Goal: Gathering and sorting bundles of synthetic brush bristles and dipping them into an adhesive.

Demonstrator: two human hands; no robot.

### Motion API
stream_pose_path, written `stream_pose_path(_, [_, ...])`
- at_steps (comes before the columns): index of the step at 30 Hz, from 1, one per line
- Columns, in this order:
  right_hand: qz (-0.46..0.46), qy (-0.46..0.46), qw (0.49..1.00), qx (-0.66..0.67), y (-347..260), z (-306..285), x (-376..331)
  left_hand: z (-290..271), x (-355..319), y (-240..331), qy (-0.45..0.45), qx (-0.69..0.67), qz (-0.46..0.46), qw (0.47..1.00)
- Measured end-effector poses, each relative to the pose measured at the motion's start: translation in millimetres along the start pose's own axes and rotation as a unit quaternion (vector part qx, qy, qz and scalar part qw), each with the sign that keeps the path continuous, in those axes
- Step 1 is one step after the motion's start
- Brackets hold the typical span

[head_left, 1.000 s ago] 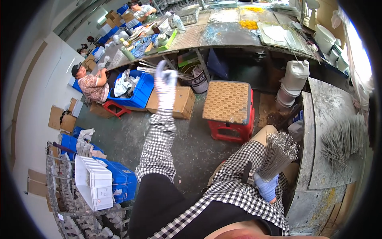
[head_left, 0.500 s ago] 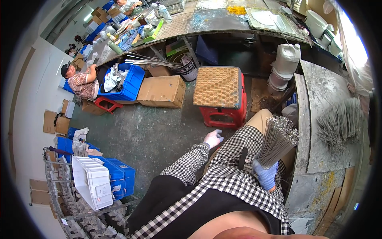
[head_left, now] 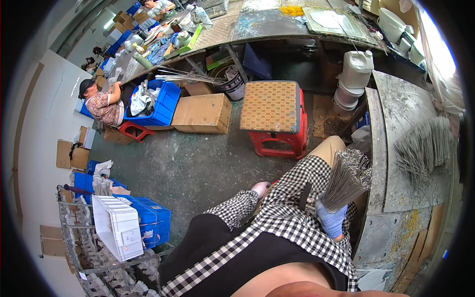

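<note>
Right hand [head_left: 330, 219] (blue glove) clamped on wire bundle [head_left: 346, 179], left hand [head_left: 261, 188] curled on knee

View: single head-worn fisheye, looking steeply down over the person's own checked sleeves. Near field: lap and forearms at lower edge. Mid field: floor [head_left: 198, 163] and red stool [head_left: 277, 133]. Far field: worktop [head_left: 410, 198] bending along right rim. Edges dark, lines curved.
</note>
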State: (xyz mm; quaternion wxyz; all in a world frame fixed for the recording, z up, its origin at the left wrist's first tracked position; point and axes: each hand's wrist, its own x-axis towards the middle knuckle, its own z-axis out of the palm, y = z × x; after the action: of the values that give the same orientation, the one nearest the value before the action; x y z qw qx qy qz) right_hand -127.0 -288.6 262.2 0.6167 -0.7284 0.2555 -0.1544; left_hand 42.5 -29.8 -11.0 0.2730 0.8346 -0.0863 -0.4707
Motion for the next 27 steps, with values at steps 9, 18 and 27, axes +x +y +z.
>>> stream_pose_path(9, [0.071,-0.003,0.983,0.167,-9.1,-1.0,-4.2,-27.8,-6.0,26.4,0.061,0.057,0.014,0.996])
stream_pose_path(18, [0.041,-0.028,0.986,0.162,3.2,1.0,2.1,-11.8,-0.8,1.0,0.064,0.093,0.006,0.994])
stream_pose_path(27, [0.049,-0.036,0.989,0.135,5.6,0.1,5.3,-20.6,-22.7,15.4,0.015,0.066,-0.043,0.997])
